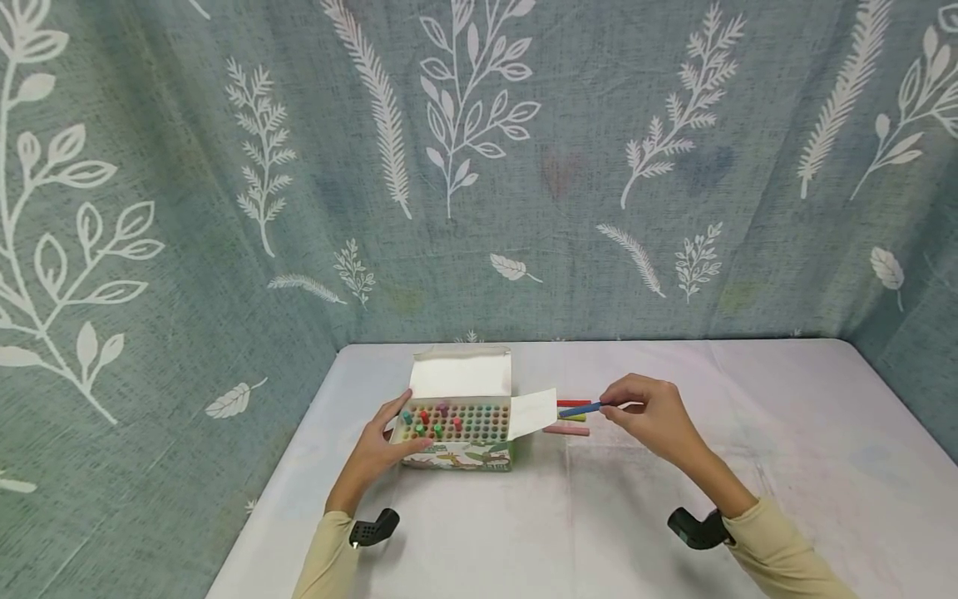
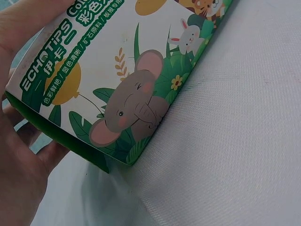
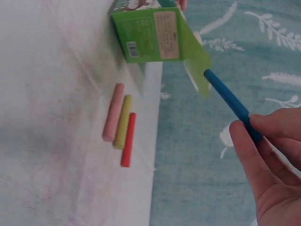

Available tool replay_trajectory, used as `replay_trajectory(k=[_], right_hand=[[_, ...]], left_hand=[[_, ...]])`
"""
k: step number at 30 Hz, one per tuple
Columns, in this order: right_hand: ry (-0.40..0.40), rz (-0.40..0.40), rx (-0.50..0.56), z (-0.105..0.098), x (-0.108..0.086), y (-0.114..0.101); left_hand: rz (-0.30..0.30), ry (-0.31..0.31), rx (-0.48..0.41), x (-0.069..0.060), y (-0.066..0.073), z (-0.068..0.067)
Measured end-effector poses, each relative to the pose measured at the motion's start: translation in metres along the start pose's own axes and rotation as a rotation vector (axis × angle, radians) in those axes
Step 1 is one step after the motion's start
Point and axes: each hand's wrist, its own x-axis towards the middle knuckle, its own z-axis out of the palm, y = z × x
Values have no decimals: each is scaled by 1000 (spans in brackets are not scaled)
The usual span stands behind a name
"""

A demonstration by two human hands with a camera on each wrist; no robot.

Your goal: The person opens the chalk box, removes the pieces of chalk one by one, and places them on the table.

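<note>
An open cardboard chalk box (image 1: 458, 457) stands on the table, its lid raised at the back and a side flap folded out to the right. Several coloured chalk sticks poke up from the holes inside, mostly on the left. My left hand (image 1: 374, 449) grips the box's left end, thumb along the front edge; the left wrist view shows the elephant print (image 2: 131, 101) beside it. Between thumb and fingertips, my right hand (image 1: 657, 416) pinches a blue chalk stick (image 3: 230, 100) above the table, its free end pointing toward the side flap (image 1: 535, 413).
Right of the box lie a pink chalk stick (image 3: 114, 113), a yellow one (image 3: 123, 122) and a red one (image 3: 128, 141), side by side. A white cloth covers the table (image 1: 524, 532). Behind it hangs a grey-green curtain (image 1: 569, 166) with white leaf prints.
</note>
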Motion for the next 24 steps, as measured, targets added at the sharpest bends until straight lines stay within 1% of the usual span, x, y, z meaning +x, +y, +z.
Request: replay_trajectory(k=[8,10,13,15,17,19,20,22,24], right_hand=[[21,83,8,13,-11,19],[27,112,25,17,-13,24],[38,160,46,24,-15,32],[39,180,57,27,-17,27],[41,193,60,31,-19,31],[39,201,56,35,-21,35],[40,196,51,37,-21,38],[45,192,52,42,-22,53],[46,193,61,46,-23,59]], left_hand=[[-7,0,7,0,1,0],[-2,0,11,-1,2,0],[-11,-12,8,-6,15,-1],[-7,-12,7,-6,15,-1],[-9,-11,2,-6,14,-1],[2,-1,5,-3,6,0],[5,4,3,-1,0,0],[1,0,1,-1,0,0],[-8,-5,2,-1,1,-1]])
